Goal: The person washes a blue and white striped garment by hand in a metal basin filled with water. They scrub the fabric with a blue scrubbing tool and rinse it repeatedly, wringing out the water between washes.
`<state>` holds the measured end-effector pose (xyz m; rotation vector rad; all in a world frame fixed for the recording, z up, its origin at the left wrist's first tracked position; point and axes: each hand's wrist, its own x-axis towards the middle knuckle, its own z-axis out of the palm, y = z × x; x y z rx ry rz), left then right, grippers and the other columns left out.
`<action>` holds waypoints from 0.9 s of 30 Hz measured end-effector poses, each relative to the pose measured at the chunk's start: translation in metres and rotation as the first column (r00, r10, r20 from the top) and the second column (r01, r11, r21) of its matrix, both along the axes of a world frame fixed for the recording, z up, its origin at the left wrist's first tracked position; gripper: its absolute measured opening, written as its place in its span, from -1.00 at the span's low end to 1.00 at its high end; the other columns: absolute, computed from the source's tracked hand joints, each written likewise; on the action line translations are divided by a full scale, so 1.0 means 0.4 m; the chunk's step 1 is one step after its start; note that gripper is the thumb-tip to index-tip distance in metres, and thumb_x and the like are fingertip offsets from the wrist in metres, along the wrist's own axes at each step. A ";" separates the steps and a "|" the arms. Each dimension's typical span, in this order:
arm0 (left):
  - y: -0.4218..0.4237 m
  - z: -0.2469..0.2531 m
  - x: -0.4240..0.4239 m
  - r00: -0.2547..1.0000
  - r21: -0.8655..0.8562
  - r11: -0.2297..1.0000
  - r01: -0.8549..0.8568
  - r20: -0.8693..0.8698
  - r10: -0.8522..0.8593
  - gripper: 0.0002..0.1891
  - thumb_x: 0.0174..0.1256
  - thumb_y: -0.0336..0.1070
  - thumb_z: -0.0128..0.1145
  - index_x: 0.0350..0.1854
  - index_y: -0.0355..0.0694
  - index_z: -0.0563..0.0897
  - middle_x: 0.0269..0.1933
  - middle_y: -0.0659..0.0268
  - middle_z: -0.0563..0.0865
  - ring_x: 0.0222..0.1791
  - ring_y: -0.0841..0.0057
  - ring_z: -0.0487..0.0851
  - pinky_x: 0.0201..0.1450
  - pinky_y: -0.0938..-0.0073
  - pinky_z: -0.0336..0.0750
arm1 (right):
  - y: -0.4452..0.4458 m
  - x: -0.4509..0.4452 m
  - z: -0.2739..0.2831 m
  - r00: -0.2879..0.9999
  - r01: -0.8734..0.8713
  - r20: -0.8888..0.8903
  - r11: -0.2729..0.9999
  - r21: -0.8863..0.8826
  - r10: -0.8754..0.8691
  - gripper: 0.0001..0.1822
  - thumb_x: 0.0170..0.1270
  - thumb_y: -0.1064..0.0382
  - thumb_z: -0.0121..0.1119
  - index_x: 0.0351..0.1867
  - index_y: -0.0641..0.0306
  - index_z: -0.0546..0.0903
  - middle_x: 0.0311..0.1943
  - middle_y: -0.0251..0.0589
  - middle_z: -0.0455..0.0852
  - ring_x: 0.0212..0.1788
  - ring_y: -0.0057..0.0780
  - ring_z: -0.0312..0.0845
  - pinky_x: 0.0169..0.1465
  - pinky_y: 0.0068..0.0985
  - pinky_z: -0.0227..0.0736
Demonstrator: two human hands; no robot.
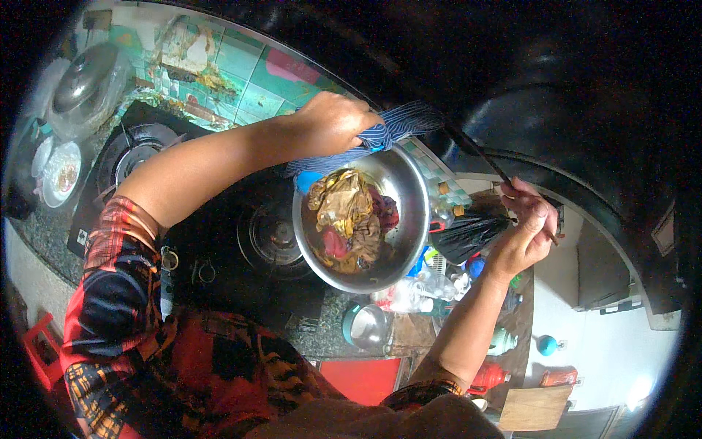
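Observation:
My left hand [334, 123] grips a bunched blue-and-white striped cloth [403, 122]. The cloth hangs over the far rim of a steel basin [414, 219], and a bright blue piece [308, 181] shows at the rim beneath it. Crumpled, wet-looking yellow-brown cloth [343, 197] lies in the basin with a dark red piece [385, 211] and a pink one [334, 243]. To the right, my right hand [529, 219] is closed around a thin dark stick [482, 153]. The stick slants up and left towards the striped cloth; its far end is lost in shadow.
A black gas stove [219, 296] lies under my left arm, with a burner [274, 236] beside the basin. Right of the basin are a black plastic bag [471, 233], plastic bottles [411, 296] and a small pot [366, 325]. A dark hood-like surface [548, 115] hangs overhead.

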<state>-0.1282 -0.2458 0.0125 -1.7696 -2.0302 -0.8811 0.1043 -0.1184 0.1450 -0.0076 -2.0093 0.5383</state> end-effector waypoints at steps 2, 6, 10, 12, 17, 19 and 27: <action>0.008 -0.015 -0.008 1.000 0.072 0.997 0.008 0.005 -0.008 -0.58 -0.08 -0.27 0.18 -0.06 -0.14 0.52 -0.25 0.16 0.61 -0.21 0.21 0.60 -0.20 0.20 0.49 | 0.015 0.002 -0.010 1.000 0.022 0.006 1.000 0.005 -0.022 -0.69 0.35 0.16 -0.18 -0.31 0.41 0.46 -0.28 -0.02 0.63 -0.31 -0.36 0.59 -0.28 -0.57 0.47; -0.008 0.000 -0.008 0.997 0.115 0.993 -0.019 0.080 0.010 -0.67 -0.05 -0.27 0.08 -0.15 -0.15 0.58 -0.27 0.13 0.64 -0.22 0.18 0.60 -0.18 0.18 0.47 | 0.082 -0.044 -0.048 1.000 0.001 0.031 0.989 -0.147 0.003 -0.70 0.35 0.19 -0.15 -0.32 0.42 0.48 -0.24 -0.02 0.63 -0.29 -0.39 0.59 -0.28 -0.56 0.48; 0.003 0.030 0.000 0.983 0.131 0.991 -0.004 0.180 -0.020 -0.70 -0.06 -0.28 0.02 -0.21 -0.12 0.60 -0.27 0.13 0.65 -0.22 0.15 0.59 -0.16 0.17 0.47 | 0.134 -0.072 -0.072 0.986 0.114 0.143 0.975 -0.192 -0.087 -0.67 0.35 0.13 -0.13 -0.33 0.42 0.48 -0.24 0.01 0.63 -0.28 -0.33 0.61 -0.27 -0.51 0.52; -0.002 0.042 -0.001 0.986 0.106 0.994 0.005 0.166 -0.023 -0.71 -0.07 -0.27 0.02 -0.23 -0.14 0.60 -0.28 0.11 0.65 -0.22 0.15 0.59 -0.16 0.18 0.47 | 0.149 -0.087 -0.073 0.983 0.122 0.158 0.978 -0.167 -0.096 -0.67 0.35 0.12 -0.13 -0.32 0.41 0.48 -0.23 -0.01 0.63 -0.28 -0.36 0.61 -0.27 -0.51 0.52; 0.015 0.031 -0.005 0.996 0.008 1.000 -0.017 0.088 0.016 -0.74 -0.06 -0.20 0.05 -0.33 -0.19 0.60 -0.30 0.07 0.64 -0.23 0.15 0.60 -0.18 0.16 0.48 | 0.163 -0.112 -0.080 0.962 0.201 0.221 0.965 -0.171 -0.161 -0.63 0.35 0.09 -0.15 -0.21 0.40 0.53 -0.29 -0.16 0.64 -0.25 -0.46 0.59 -0.27 -0.56 0.48; 0.001 0.043 0.002 0.999 -0.012 0.999 -0.030 0.042 0.030 -0.73 -0.04 -0.19 0.10 -0.29 -0.19 0.59 -0.30 0.11 0.64 -0.24 0.19 0.61 -0.21 0.19 0.49 | 0.167 -0.095 -0.068 0.943 0.199 0.305 0.961 -0.191 -0.134 -0.64 0.34 0.09 -0.12 -0.20 0.39 0.53 -0.31 -0.19 0.64 -0.26 -0.46 0.58 -0.24 -0.55 0.47; -0.020 0.042 -0.006 0.997 -0.034 0.997 -0.070 -0.015 0.069 -0.55 -0.05 -0.20 0.17 -0.02 -0.10 0.50 -0.29 0.18 0.60 -0.27 0.22 0.62 -0.26 0.19 0.51 | 0.176 -0.059 -0.069 0.976 0.111 0.213 0.749 -0.653 0.041 -0.60 0.31 0.12 -0.28 -0.05 0.39 0.43 -0.15 0.07 0.59 -0.13 -0.23 0.57 -0.17 -0.45 0.45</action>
